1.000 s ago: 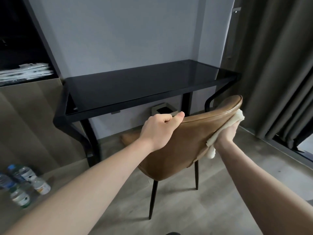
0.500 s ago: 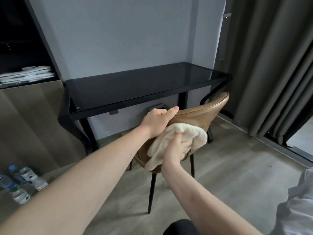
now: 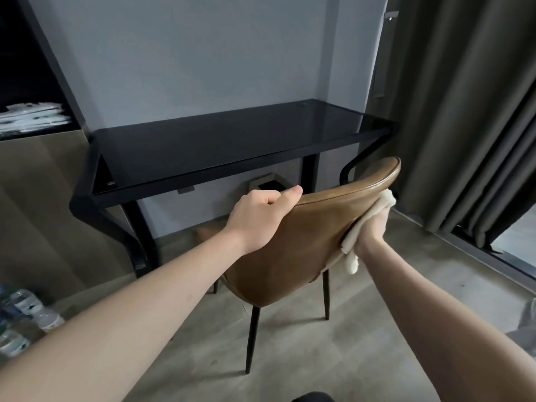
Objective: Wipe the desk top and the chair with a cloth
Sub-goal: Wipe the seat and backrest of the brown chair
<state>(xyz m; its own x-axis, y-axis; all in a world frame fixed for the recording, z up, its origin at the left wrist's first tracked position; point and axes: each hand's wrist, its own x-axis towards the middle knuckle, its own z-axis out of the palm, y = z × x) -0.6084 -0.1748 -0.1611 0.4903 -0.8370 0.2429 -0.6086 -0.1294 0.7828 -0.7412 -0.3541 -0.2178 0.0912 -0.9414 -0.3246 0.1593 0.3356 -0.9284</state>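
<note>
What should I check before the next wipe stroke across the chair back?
1. Left hand steadying the chair: ok, it grips the top edge of the backrest.
2. Cloth in the right hand: ok, pressed against the right side of the backrest, one end hanging loose below.
3. Chair footing: cannot tell, only two rear legs show clearly.
4. Path across the backrest: ok, bare leather between the two hands.
5. Curtain clearance: ok, it hangs apart from the cloth.
6. Desk top wiped: cannot tell, the dark glass shows nothing either way.
</note>
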